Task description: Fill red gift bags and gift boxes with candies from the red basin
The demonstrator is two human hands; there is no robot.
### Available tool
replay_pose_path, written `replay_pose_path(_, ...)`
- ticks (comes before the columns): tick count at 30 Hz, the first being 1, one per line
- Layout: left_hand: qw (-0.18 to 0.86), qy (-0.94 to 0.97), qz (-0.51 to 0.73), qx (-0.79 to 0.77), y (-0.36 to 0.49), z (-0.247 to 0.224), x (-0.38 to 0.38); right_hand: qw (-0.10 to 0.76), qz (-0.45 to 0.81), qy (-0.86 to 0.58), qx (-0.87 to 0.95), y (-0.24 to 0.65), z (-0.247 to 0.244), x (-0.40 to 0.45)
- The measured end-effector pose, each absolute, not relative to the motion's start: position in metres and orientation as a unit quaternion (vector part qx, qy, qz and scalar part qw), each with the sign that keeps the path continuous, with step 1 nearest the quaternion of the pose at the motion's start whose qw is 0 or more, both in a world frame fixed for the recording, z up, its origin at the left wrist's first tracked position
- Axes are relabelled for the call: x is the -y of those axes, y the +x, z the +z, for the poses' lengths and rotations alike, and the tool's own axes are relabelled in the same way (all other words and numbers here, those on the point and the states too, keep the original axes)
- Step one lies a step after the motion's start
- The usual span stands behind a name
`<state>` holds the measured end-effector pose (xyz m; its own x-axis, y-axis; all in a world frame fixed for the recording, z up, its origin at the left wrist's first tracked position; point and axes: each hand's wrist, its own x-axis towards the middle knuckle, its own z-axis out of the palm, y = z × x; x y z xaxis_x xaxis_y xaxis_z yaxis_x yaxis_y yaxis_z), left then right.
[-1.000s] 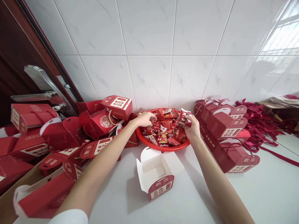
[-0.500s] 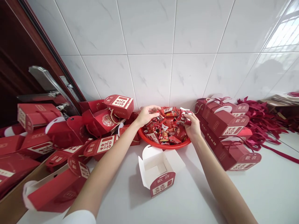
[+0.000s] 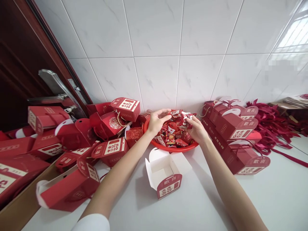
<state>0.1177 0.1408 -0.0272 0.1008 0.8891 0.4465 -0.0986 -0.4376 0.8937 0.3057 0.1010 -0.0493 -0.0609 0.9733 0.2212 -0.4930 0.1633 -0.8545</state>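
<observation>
A red plastic basin (image 3: 176, 149) heaped with small wrapped candies (image 3: 171, 137) stands against the wall. My right hand (image 3: 197, 130) is closed on a red-and-white candy packet (image 3: 185, 120), pinched between thumb and fingers over the basin's right side. Over the left side, my left hand (image 3: 156, 122) has its thumb and fingers apart, the tips close to another red packet (image 3: 175, 113). Whether they touch it is hard to tell. In front of the basin sits a red carton (image 3: 169, 187) with its flaps spread, showing a bare white inside.
Red gift boxes with corded handles (image 3: 113, 149) crowd the left side, some in a cardboard carton (image 3: 21, 199). More boxes (image 3: 240, 154) are stacked at the right, beside a heap of dark red ribbons (image 3: 269, 128). A door handle (image 3: 51, 86) juts out at upper left.
My left hand has shifted right across the candies. The right hand has moved slightly left with its packet, bringing the hands closer together. The view has shifted a little.
</observation>
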Motion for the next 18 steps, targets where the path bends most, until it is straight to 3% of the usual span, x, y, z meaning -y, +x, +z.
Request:
replay_pose_path(6,0.432,0.652,0.544,-0.303,0.106,-0.022,-0.108,0.623,0.567,-0.262,0.471,0.304,-0.039,-0.093)
replay_pose_path(10,0.362,0.758,0.42,-0.343,0.068,-0.01,-0.073,0.589,0.542,-0.267,0.537,0.309,-0.017,-0.071)
replay_pose_path(14,0.241,0.848,0.234,-0.411,0.032,0.005,-0.034,0.432,0.514,-0.275,0.689,0.306,0.003,-0.045)
replay_pose_path(18,0.211,0.868,0.082,-0.442,0.02,0.014,-0.012,0.263,0.447,-0.256,0.816,0.29,0.009,-0.029)
